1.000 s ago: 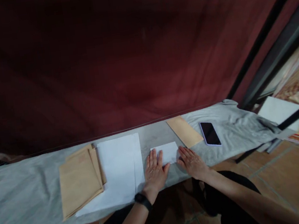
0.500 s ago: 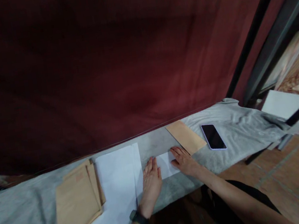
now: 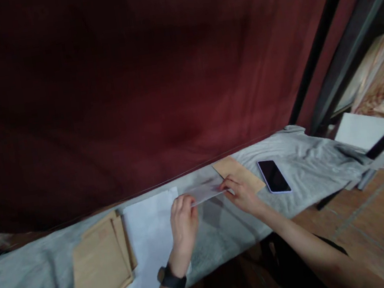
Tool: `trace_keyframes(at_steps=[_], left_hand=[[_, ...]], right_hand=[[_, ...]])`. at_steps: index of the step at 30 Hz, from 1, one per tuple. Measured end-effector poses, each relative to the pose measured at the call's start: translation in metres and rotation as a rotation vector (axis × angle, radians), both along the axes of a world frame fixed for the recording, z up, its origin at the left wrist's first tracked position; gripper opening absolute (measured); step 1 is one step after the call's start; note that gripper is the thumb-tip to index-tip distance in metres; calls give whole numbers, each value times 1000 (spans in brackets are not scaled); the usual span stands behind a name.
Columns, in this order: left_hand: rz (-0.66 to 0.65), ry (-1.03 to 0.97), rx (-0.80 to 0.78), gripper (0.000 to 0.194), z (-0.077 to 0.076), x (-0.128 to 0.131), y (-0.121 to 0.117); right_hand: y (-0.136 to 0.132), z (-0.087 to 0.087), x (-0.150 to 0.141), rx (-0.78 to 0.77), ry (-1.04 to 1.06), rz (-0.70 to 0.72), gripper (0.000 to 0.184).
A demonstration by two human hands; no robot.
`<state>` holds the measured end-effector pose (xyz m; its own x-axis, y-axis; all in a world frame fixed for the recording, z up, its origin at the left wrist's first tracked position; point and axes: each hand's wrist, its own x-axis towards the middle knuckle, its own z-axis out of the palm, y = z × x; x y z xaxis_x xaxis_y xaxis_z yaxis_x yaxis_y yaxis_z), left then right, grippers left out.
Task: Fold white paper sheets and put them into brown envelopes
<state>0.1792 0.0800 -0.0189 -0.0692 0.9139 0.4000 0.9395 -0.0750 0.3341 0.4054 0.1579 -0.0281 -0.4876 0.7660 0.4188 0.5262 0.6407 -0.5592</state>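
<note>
My two hands hold a folded white paper (image 3: 204, 192) lifted just above the grey cloth (image 3: 32, 283) covering the bench. My left hand (image 3: 183, 223), with a black watch on its wrist, pinches the paper's left end. My right hand (image 3: 240, 193) grips its right end, next to a single brown envelope (image 3: 241, 173). The paper looks blurred by motion. White sheets (image 3: 151, 236) lie left of my left hand.
A stack of brown envelopes (image 3: 98, 268) lies at the left beside the white sheets. A black phone (image 3: 274, 176) rests on the cloth at the right. A dark red curtain hangs behind the bench. Black metal bars (image 3: 338, 40) rise at the right over a tiled floor.
Both hands lay flat on the folded paper before. Now they have closed on its ends and lifted it off the cloth, farther from me.
</note>
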Motion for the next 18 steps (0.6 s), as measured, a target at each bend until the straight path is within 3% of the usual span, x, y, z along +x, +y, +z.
trace_keyframes(at_steps=[3, 8, 10, 13, 15, 18], left_hand=[[-87, 127, -63, 29, -17, 15, -29], [-171, 206, -224, 47, -55, 38, -63], [-203, 126, -276, 52, -58, 39, -67], [-200, -43, -292, 51, -49, 20, -68], [-82, -107, -228, 50, -36, -11, -68], [355, -170, -18, 42, -10, -80, -80]], right_hand=[[-11, -9, 14, -58, -64, 144, 41], [-27, -56, 1, -182, -121, 232, 53], [-37, -75, -15, -92, -159, 222, 49], [-51, -97, -34, 106, -283, 199, 49], [-56, -108, -40, 186, -335, 159, 51], [-55, -116, -40, 224, -370, 134, 53]])
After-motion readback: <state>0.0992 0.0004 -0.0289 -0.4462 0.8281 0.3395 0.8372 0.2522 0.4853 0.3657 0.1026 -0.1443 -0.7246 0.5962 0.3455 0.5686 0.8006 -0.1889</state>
